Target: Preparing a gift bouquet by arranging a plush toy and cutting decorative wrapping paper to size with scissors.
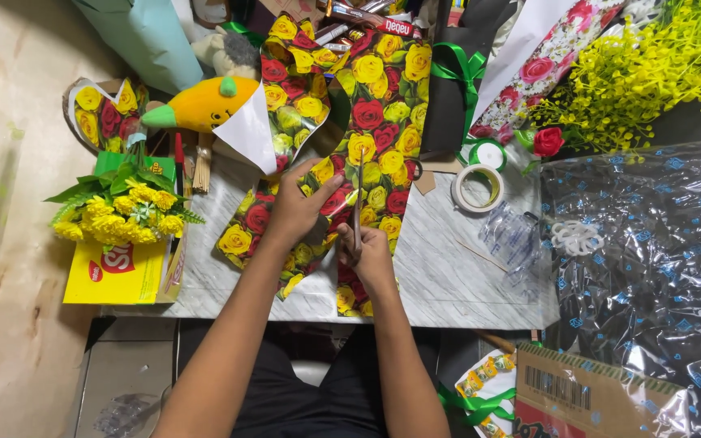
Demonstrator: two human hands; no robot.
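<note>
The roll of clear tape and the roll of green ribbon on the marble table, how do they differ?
The roll of clear tape is the larger ring, pale, with a wide open middle showing the grey marble table. The roll of green ribbon is smaller, green-rimmed, with a white filled centre, and sits farther from the person. Both are round, lie flat, and touch or nearly touch.
</note>
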